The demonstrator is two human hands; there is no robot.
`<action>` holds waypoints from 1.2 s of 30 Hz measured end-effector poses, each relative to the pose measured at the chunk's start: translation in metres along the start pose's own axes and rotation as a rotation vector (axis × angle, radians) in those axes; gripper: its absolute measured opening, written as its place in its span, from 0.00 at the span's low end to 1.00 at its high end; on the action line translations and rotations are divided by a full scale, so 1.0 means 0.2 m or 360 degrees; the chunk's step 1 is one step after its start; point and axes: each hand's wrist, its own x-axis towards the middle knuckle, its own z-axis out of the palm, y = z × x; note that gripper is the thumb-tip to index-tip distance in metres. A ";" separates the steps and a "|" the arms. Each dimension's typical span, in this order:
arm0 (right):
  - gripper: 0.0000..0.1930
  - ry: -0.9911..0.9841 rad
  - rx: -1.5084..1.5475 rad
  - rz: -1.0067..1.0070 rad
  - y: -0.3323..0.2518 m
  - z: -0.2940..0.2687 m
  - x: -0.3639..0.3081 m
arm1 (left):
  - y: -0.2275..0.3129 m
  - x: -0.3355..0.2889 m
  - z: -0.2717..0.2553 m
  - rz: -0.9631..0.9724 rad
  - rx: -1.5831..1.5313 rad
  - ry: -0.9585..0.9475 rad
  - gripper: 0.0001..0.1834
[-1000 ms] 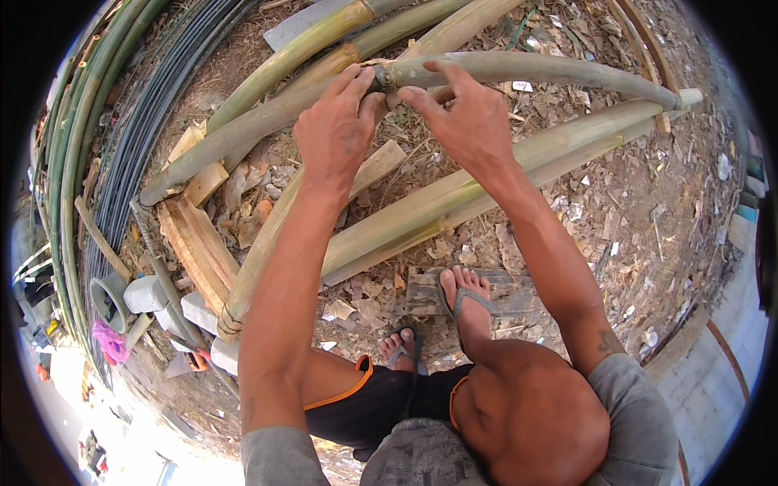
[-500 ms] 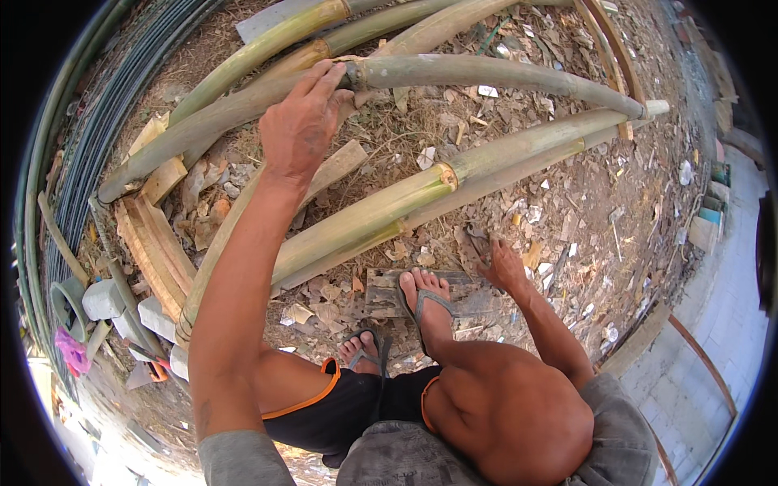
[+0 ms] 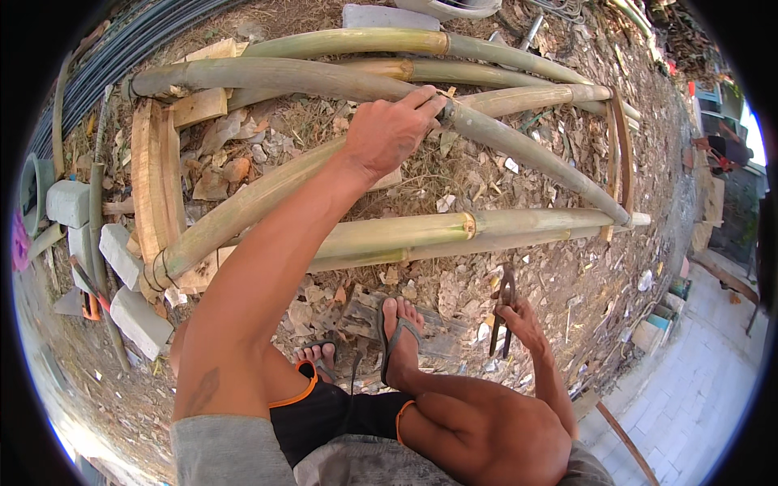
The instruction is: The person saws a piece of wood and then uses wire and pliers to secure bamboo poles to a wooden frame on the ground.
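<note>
Two bamboo poles cross at the top middle of a bamboo and timber frame, bound there with dark wire point(image 3: 443, 113). My left hand point(image 3: 389, 136) is closed over the bamboo pole point(image 3: 312, 78) just beside this crossing, fingertips next to the binding. Lower right, my right hand point(image 3: 525, 322) grips a dark pair of pincers point(image 3: 507, 285), its jaws up and its two handles hanging below the fingers. Part of the handles is hidden by the hand. The pincers are apart from the frame, above littered ground.
Two long bamboo poles point(image 3: 389, 235) run along the frame's near side. Timber pieces point(image 3: 158, 174) join its left end, with concrete blocks point(image 3: 139, 320) beyond. A wooden board point(image 3: 442, 336) lies under my right foot. Steel rods point(image 3: 121, 57) lie far left; a person point(image 3: 729, 152) is far right.
My view has turned, so the frame lies more level in the picture. The left hand stays at the crossing. The pincers in my right hand have swung upright.
</note>
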 end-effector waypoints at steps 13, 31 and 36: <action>0.29 0.0665 -0.1014 -0.0345 -1.28 0.13 -0.30 | -0.03 0.03 0.02 0.0078 -0.0150 0.0016 0.17; 0.38 0.1621 -0.2801 -0.0760 -1.68 0.30 0.07 | -0.05 0.03 0.07 0.0056 -0.0187 0.0055 0.16; 0.35 0.1681 -0.2909 -0.0397 -1.70 0.42 0.06 | -0.05 0.05 0.08 0.0112 -0.0214 0.0134 0.13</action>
